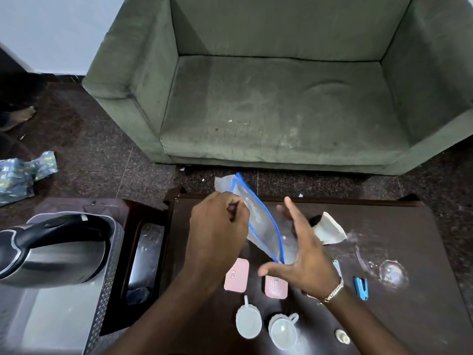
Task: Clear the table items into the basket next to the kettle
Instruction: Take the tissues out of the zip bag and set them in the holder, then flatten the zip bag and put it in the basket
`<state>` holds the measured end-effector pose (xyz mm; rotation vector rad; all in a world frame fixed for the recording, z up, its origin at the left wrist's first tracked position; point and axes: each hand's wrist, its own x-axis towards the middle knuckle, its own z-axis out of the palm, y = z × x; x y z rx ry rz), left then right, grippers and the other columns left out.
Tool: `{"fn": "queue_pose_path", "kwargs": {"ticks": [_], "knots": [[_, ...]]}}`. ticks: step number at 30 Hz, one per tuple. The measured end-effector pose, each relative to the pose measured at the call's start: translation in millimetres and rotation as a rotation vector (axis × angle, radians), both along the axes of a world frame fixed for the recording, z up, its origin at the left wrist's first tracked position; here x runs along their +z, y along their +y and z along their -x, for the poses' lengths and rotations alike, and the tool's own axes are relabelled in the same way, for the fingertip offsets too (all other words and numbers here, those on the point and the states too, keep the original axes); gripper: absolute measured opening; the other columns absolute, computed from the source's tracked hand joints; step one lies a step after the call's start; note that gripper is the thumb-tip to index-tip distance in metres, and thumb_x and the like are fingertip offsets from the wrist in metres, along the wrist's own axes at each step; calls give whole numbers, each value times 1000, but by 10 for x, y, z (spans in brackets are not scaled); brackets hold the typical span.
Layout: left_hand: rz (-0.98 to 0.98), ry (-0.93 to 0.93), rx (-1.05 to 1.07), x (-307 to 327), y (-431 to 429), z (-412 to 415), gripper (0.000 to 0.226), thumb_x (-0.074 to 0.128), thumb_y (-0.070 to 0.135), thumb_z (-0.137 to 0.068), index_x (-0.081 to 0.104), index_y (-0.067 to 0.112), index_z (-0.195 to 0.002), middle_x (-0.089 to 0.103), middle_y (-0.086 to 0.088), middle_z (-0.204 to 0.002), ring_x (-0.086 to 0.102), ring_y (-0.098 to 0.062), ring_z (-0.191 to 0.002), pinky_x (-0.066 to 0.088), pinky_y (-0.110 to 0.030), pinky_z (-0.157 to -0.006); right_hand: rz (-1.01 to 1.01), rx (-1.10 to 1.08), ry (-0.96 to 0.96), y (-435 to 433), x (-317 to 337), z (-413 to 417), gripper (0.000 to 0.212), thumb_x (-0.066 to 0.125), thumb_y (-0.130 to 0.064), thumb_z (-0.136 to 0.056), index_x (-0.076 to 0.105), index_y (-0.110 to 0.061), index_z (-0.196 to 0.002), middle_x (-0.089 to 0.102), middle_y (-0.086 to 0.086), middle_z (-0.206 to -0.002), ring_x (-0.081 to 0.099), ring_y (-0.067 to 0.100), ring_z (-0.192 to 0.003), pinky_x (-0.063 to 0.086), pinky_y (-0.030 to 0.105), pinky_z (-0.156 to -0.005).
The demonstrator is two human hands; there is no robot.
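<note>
1. Head view: left hand (217,226) pinches a clear blue-edged zip bag (258,221), lifted above the dark table (409,226)
2. Right hand (299,249) spread wide, grasping nothing, beside the bag
3. Kettle (51,252) on a grey basket (112,272), left of the table

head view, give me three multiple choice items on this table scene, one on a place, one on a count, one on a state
1. The kettle is where relative to the dark table?
A left
B right
C on it

2. How many pink packets lie flat on the table?
A one
B two
C four

3. The left hand is
A empty
B pinching the blue-edged zip bag
C holding a cup

Answers: 1 A, it stands left of the table; 2 B, two lie side by side; 3 B, its fingers close on the bag, while the right hand is open.
</note>
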<state>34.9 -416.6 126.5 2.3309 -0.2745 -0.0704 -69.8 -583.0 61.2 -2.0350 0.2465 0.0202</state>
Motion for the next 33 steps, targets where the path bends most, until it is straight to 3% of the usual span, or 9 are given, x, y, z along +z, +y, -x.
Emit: {"fn": "queue_pose_path", "kwargs": {"ticks": [3, 5, 8, 11, 14, 17, 23, 28, 33], "knots": [[85, 79, 73, 142, 35, -40, 19, 66, 20, -93, 72, 19, -75, 70, 8, -64, 69, -6, -63, 58, -38, -70, 27, -37, 27, 165, 33, -124, 135, 88, -71, -48, 14, -43, -157, 37, -35, -149, 35, -4, -141, 32, 26, -115], [173, 136, 124, 227, 70, -80, 20, 66, 19, -93, 71, 19, -74, 72, 7, -62, 73, -8, -61, 61, -39, -71, -1, -143, -48, 270, 35, -208, 99, 89, -52, -66, 39, -36, -149, 46, -46, -135, 46, -14, -127, 35, 9, -105], [340, 180, 137, 324, 144, -156, 18, 69, 23, -94, 72, 23, -76, 71, 9, -62, 71, -9, -55, 62, -39, -67, -285, -341, -167, 279, 67, -380, 26, 78, -10, -85, 74, -8, -111, 78, -11, -103, 69, -2, -95, 52, 19, -88], [526, 107, 129, 334, 313, -289, 19, 71, 45, -89, 73, 27, -96, 65, 3, -68, 62, -12, -60, 57, -38, -60, -309, -283, -245, 106, 231, -551, 5, 70, -5, -91, 75, -4, -90, 77, 13, -86, 63, 4, -77, 49, 19, -73], [512, 140, 146, 109, 504, -511, 64, 73, 64, -77, 55, 42, -134, 67, -2, -101, 66, -13, -93, 55, -31, -82, -360, -161, -251, -96, 368, -696, 13, 62, -7, -98, 66, -9, -85, 78, -3, -82, 64, -3, -74, 46, 11, -68], [507, 429, -3, -216, 526, -642, 100, 84, 53, -76, 27, 36, -156, 66, -5, -123, 63, -8, -116, 45, -27, -101, -447, -168, -196, -294, 364, -832, 20, 59, -13, -100, 62, 3, -88, 78, 9, -86, 66, 16, -74, 51, 25, -68], [721, 809, -177, -671, 236, -432, 87, 81, 12, -77, 34, 21, -149, 76, -22, -115, 71, -34, -115, 57, -42, -99, -627, -266, -90, -591, 254, -896, 18, 62, -19, -98, 72, -15, -83, 71, 20, -88, 59, 33, -75, 48, 37, -61], [704, 620, -63, -743, 57, -368, 74, 82, -9, -79, 44, 20, -136, 79, -18, -103, 77, -29, -93, 60, -38, -83, -641, -338, -21, -694, 32, -764, 49, 76, -26, -87, 57, -10, -129, 73, 16, -109, 66, 26, -99, 50, 51, -96], [642, 501, -23, -775, 51, -375, 74, 82, -8, -80, 43, 27, -133, 80, -11, -95, 77, -19, -88, 60, -25, -76, -562, -283, 3, -791, -159, -539, 90, 82, -1, -77, 38, -36, -147, 65, 14, -82, 64, 22, -83, 57, 37, -81]]}}
